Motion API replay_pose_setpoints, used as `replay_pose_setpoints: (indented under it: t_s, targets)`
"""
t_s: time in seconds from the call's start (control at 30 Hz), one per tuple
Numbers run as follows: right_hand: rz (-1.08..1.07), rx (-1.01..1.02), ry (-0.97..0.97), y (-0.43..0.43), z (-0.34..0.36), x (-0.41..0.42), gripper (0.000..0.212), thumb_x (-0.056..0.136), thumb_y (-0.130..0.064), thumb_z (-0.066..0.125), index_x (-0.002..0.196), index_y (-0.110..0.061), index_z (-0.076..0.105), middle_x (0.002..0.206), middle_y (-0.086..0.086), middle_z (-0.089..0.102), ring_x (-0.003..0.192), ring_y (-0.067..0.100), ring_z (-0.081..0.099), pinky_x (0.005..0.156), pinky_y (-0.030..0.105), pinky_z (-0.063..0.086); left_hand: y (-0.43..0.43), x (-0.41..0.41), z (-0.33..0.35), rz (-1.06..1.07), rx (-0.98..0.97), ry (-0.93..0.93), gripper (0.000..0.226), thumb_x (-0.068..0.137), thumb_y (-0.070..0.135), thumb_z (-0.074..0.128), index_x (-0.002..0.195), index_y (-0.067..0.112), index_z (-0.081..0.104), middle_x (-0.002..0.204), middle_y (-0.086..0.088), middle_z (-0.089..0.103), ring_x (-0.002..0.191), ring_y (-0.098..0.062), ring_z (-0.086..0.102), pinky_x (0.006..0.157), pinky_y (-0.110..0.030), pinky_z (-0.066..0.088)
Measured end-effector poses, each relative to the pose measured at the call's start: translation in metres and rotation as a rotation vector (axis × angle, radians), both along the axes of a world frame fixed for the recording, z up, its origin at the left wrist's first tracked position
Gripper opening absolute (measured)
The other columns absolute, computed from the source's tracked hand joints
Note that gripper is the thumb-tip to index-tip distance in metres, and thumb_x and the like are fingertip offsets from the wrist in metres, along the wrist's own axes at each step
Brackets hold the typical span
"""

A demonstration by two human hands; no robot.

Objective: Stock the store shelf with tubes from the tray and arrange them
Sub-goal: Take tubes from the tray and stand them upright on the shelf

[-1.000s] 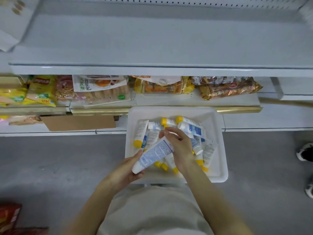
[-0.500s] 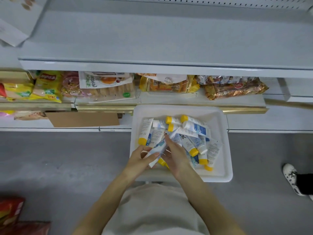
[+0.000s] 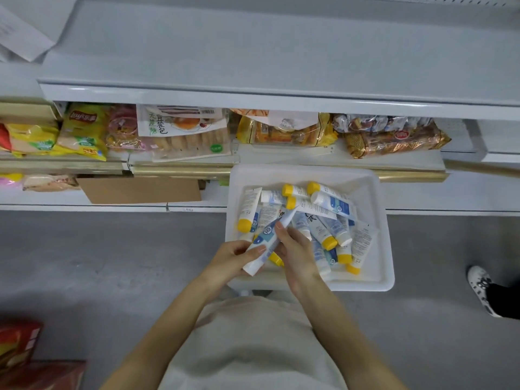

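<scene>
We see left hand and right hand both grasping one blue-and-white tube above the tray's near-left corner; other tubes heap centrally, white tray floor showing along far and right rims.

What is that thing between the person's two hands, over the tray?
A white and blue tube, gripped by the left hand and the right hand above the tray's near corner; the head view shows it.

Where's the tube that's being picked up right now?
Head view, centre: the tube slants between the left hand and the right hand, over the white tray's near-left corner.
</scene>
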State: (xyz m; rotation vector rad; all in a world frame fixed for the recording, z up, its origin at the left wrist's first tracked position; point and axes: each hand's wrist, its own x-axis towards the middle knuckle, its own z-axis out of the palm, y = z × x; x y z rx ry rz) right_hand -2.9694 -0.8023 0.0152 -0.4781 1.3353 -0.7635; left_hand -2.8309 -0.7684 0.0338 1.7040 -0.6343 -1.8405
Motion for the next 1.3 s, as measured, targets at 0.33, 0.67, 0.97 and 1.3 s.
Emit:
replay_pose_setpoints:
  t_s: [0.33, 0.67, 0.97, 1.3]
  targets:
    - [-0.012, 0.048, 0.183, -0.010, -0.032, -0.048, 0.026, 0.095, -0.033, 0.056, 0.108, -0.013, 0.063, 0.107, 0.004, 0.069, 0.100, 0.016, 0.066, 0.093, 0.031, 0.049, 0.012, 0.027, -0.016, 0.269, 0.052, 0.111, 0.038, 0.089, 0.028, 0.061, 0.107, -0.005, 0.065, 0.098, -0.021, 0.070, 0.083, -0.022, 0.070, 0.078, -0.030, 0.058]
    - [0.448, 0.072, 0.838, 0.010, -0.111, -0.090, 0.037, 0.090, -0.041, 0.060, 0.104, -0.007, 0.068, 0.096, 0.006, 0.069, 0.094, 0.024, 0.062, 0.076, 0.028, 0.039, 0.028, 0.052, -0.022, 0.508, 0.145, 0.214, 0.041, 0.094, 0.029, 0.054, 0.115, -0.006, 0.059, 0.093, -0.016, 0.070, 0.079, -0.018, 0.069, 0.073, -0.026, 0.059]
    - [0.598, 0.141, 0.890, -0.006, -0.131, -0.080, 0.035, 0.088, -0.045, 0.062, 0.074, -0.014, 0.054, 0.072, 0.002, 0.057, 0.083, 0.025, 0.056, 0.071, 0.030, 0.039, 0.031, 0.051, -0.024, 0.496, 0.191, 0.145, 0.033, 0.095, 0.038, 0.049, 0.097, 0.008, 0.063, 0.082, -0.011, 0.072, 0.066, -0.012, 0.069, 0.058, -0.020, 0.056]
    - [0.645, 0.191, 0.958, 0.001, -0.159, -0.057, 0.060, 0.079, -0.058, 0.063, 0.106, -0.005, 0.059, 0.099, 0.011, 0.062, 0.100, 0.031, 0.060, 0.076, 0.034, 0.041, 0.035, 0.052, -0.024, 0.502, 0.303, 0.095, 0.036, 0.098, 0.039, 0.045, 0.101, 0.006, 0.059, 0.074, -0.013, 0.060, 0.044, -0.010, 0.054, 0.040, -0.017, 0.046]
